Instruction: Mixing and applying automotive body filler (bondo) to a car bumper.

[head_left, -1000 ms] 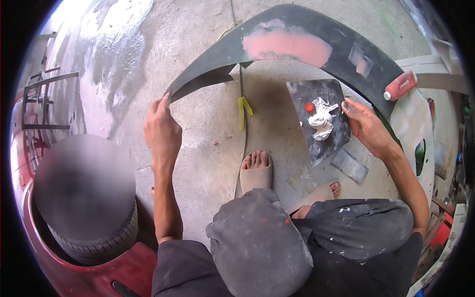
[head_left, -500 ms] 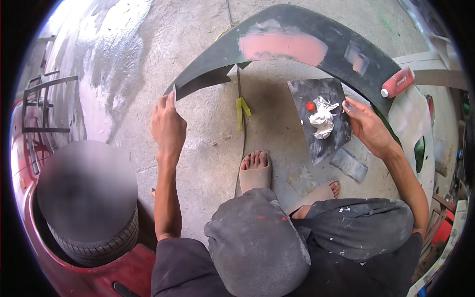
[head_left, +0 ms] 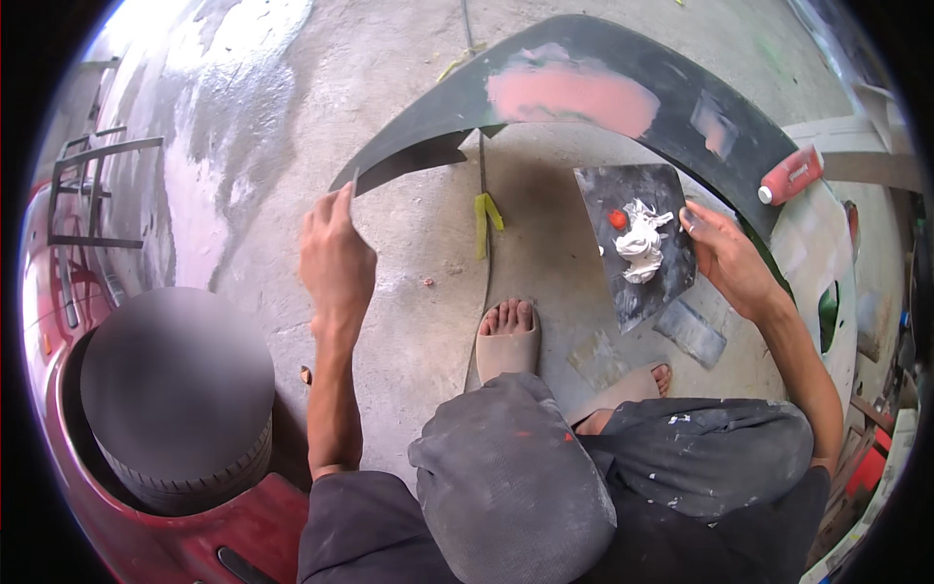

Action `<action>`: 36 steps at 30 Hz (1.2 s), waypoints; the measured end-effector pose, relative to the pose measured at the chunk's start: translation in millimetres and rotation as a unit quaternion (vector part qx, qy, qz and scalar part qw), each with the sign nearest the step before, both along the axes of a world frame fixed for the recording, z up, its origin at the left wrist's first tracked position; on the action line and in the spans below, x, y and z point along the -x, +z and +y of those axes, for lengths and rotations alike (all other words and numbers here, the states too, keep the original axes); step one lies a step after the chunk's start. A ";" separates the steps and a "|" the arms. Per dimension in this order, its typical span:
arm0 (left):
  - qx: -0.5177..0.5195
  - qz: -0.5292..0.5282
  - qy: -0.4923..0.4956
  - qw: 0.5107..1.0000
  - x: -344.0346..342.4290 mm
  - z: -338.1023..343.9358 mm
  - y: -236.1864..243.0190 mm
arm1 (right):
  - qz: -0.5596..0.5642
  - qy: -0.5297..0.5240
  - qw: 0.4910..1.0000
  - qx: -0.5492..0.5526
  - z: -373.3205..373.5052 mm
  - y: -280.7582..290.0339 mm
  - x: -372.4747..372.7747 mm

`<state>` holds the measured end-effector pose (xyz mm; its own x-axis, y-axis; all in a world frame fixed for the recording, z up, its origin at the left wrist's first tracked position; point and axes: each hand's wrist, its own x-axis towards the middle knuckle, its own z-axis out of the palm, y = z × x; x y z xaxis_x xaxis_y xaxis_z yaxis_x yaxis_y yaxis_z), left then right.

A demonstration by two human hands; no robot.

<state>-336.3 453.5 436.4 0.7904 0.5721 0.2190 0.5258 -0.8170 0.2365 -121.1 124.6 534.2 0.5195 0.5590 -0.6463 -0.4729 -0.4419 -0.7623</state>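
Already pink filler [head_left: 574, 95] patches the panel [head_left: 418, 122]; the right hand [head_left: 730, 255] grips a board [head_left: 595, 192] of unmixed paste [head_left: 642, 251], the left hand [head_left: 337, 251] pinches a blade [head_left: 355, 181].

Red bodywork [head_left: 263, 508], a pink-patched dark panel [head_left: 574, 95] and stained concrete floor [head_left: 418, 331] show a car workshop

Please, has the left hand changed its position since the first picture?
Yes, slightly to the right: the left hand is now a little closer to the yellow tape lying on the floor.
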 end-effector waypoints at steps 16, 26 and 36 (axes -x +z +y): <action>0.149 -0.082 0.035 0.985 -6.0 25.4 -12.8 | 0.017 0.016 0.995 -0.101 -18.7 -21.6 -8.8; 0.633 -0.361 0.145 0.669 20.4 52.7 -51.3 | 0.042 -0.041 0.996 -0.068 -22.2 -22.9 -14.1; 0.552 -0.327 0.175 0.747 15.1 47.2 -31.8 | 0.038 -0.017 0.998 -0.051 -18.5 -16.4 -9.6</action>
<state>-351.4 500.7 404.6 0.4811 0.8359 -0.2644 0.1376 0.2258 0.9644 -111.5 106.1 517.7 0.4908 0.6066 -0.6254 -0.5454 -0.3458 -0.7635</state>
